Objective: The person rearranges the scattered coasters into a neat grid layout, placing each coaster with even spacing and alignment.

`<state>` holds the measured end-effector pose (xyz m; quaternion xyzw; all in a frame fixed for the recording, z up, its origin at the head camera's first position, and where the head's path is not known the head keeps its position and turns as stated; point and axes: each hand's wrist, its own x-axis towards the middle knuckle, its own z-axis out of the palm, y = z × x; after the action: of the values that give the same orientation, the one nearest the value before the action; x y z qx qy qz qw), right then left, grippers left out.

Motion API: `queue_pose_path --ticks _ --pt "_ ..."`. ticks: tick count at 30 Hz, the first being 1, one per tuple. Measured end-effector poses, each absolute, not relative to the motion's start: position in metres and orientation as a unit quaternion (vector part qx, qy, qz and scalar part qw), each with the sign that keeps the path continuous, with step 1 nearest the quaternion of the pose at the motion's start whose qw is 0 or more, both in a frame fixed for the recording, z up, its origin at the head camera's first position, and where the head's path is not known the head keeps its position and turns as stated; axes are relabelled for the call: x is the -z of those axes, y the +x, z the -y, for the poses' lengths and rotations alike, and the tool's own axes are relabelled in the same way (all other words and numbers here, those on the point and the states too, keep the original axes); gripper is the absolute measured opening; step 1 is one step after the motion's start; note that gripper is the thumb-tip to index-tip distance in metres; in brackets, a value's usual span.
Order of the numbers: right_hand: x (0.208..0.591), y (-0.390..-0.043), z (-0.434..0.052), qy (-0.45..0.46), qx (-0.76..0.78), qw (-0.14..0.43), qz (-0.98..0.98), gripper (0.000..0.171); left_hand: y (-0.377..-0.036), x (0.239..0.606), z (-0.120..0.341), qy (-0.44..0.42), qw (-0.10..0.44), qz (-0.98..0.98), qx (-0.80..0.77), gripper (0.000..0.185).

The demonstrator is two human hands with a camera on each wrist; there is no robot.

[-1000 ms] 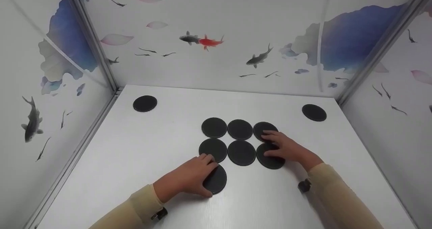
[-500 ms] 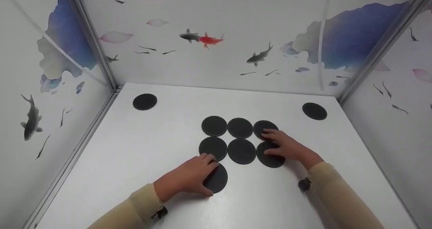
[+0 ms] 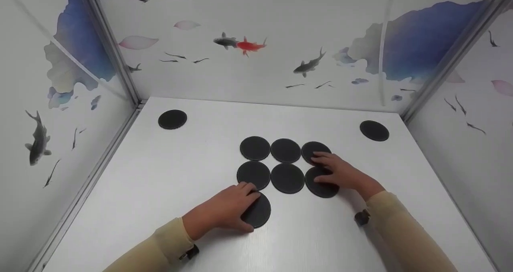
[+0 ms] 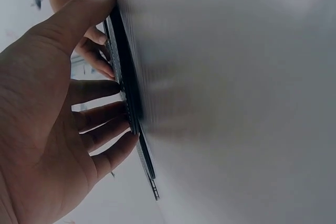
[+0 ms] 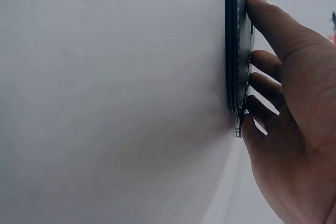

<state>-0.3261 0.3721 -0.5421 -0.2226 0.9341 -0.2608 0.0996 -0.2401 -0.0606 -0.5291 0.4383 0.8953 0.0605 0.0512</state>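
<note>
In the head view, my left hand (image 3: 224,208) spans a round black coaster (image 3: 260,212), its thumb at the near edge and its fingers by the far edge. Stitching runs round the rim of this coaster (image 4: 122,61) in the left wrist view. Directly beyond it lies another coaster (image 3: 253,174). On the right, my right hand (image 3: 342,172) rests its fingertips on the upper right coaster (image 3: 309,148) and its thumb on the lower right coaster (image 3: 320,188). A middle pair, the far coaster (image 3: 285,150) and the near coaster (image 3: 287,178), lies between the hands, close against its neighbours.
One coaster (image 3: 172,119) lies at the table's back left and one (image 3: 374,130) at the back right. The top left coaster (image 3: 255,148) ends the far row. White walls (image 3: 256,79) painted with fish enclose the white table (image 3: 180,164) behind and on both sides.
Both hands and the coasters keep nearly the same places. The table and walls shift slightly upward in the head view.
</note>
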Motion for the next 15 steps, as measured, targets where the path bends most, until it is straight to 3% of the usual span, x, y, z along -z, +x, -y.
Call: queue_pose_path --ticks 15 --pt "0.5437 -0.3271 -0.3737 -0.221 0.269 0.105 -0.931 0.078 -0.2379 0.5285 0.0607 0.432 0.064 -0.897 -0.066 0.09"
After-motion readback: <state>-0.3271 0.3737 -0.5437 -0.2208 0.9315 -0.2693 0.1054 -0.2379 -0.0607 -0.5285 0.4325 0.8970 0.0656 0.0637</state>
